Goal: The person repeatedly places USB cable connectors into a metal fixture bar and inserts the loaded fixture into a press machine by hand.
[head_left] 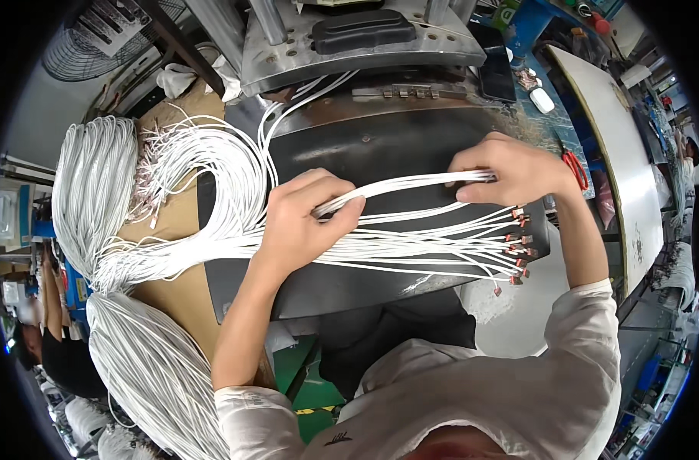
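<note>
Nearest, just off the near edge of the mat [326, 149], is the wearer's pale shirt [472, 391], and beyond the mat's near left corner a thick white bundle [146, 368] hangs down. On the mat's near half lie the loose cables [411, 238], stretched left to right along its long side, with their red-marked plugs [527, 240] fanned unevenly toward its right end. Farther in, above the mat's middle, are the held cables [411, 184], a slim group raised clear of the others; their long axis also runs left to right, bowing slightly toward the mat's far edge, and their ends point right. The left hand [307, 215] has thumb and fingers closed around this group; the right hand [510, 165], over the mat's far right part, has its fingers curled in on the ends, so how those tips sit cannot be told. As far as I can judge, this one group is sorted out and gathered fairly straight, while most cables on the mat remain unsorted, as do the curled cables [234, 169] over its far left corner. Past the mat's far edge stands the press [357, 65], with a black phone [493, 65] to its right.
</note>
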Tool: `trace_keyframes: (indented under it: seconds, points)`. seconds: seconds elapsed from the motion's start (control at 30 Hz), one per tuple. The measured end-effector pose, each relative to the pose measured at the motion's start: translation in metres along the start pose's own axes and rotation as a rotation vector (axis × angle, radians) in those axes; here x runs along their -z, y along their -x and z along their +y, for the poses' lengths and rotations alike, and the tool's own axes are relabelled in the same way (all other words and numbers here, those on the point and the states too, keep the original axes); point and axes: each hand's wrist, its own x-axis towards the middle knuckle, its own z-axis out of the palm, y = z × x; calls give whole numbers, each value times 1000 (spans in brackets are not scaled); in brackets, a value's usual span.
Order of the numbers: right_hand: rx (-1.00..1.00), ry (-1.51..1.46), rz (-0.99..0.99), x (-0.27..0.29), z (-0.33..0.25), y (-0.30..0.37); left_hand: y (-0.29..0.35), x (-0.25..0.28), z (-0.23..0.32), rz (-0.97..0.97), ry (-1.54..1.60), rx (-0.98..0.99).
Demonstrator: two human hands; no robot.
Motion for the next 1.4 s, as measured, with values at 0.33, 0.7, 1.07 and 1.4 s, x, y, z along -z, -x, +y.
trace_keyframes:
  seconds: [0.33, 0.7, 1.07, 1.4]
  points:
    - [-210, -701, 197, 12, 49, 70, -54, 15, 1, -689, 1048, 722]
    - [28, -497, 372, 6, 45, -13, -84, -106, 38, -394, 939, 774]
    - [-396, 564, 577, -28, 50, -59, -52, -57, 18, -256, 1097, 863]
    - [-262, -886, 536, -27, 48, -22, -54, -69, 17, -237, 863, 945]
